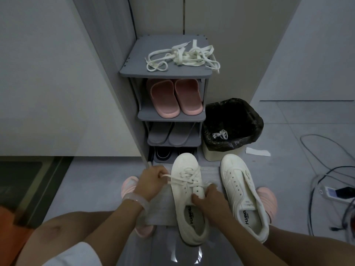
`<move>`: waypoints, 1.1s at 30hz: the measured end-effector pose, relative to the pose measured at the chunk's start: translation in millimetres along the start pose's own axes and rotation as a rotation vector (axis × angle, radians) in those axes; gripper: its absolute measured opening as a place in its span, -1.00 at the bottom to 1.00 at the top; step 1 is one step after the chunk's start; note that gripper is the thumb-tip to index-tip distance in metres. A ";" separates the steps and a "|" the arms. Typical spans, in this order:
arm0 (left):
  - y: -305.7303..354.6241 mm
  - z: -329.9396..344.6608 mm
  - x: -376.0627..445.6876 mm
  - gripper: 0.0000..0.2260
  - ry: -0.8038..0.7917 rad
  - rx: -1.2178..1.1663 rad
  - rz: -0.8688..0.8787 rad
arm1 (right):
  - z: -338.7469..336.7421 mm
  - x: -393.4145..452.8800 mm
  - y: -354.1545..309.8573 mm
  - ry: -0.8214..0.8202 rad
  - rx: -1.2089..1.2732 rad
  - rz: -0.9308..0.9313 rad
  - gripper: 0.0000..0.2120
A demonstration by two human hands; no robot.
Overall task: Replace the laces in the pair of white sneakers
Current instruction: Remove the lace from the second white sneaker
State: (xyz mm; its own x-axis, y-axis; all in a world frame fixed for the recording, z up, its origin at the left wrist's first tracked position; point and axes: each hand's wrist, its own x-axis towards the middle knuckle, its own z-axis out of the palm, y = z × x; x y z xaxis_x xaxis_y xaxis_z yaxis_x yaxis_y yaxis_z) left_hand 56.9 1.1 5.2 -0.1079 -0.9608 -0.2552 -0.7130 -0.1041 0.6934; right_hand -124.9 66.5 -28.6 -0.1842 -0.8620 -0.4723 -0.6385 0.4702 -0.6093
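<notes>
At the lower centre of the frame our left hand point(151, 179) pinches a lace point(173, 178) pulled leftward from the sneaker point(189, 198), while our right hand point(208, 200) grips the sneaker's tongue area.

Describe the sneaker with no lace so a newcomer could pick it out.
Find the grey shoe rack and the black-lined bin beside it. The unlaced sneaker lies on the floor before the bin. Unlike the laced sneaker, its eyelets are empty and no hand touches it.

Two white sneakers point(187, 196), two pink slippers point(165, 98), two grey slippers point(159, 134), one bin point(233, 124).
</notes>
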 end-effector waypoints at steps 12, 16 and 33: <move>7.6 -18.6 7.9 -0.83 0.090 -0.875 -0.481 | 6.1 -3.2 -3.1 0.021 -0.047 -0.009 -0.62; 1.8 13.4 -8.0 -0.91 -0.106 -0.317 -0.275 | 9.7 -5.7 -8.6 0.023 -0.041 -0.025 -0.62; 23.6 -1.9 16.7 -0.82 0.239 -0.235 -0.154 | 5.9 -5.7 -5.6 -0.013 -0.018 0.001 -0.60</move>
State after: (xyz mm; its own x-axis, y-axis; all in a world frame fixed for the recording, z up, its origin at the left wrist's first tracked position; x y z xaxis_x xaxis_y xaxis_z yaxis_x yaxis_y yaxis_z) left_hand 39.6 -17.9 18.6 0.1732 -0.9592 -0.2234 -0.5269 -0.2818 0.8019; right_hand -115.9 69.8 -26.2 -0.1748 -0.8591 -0.4811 -0.6514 0.4673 -0.5977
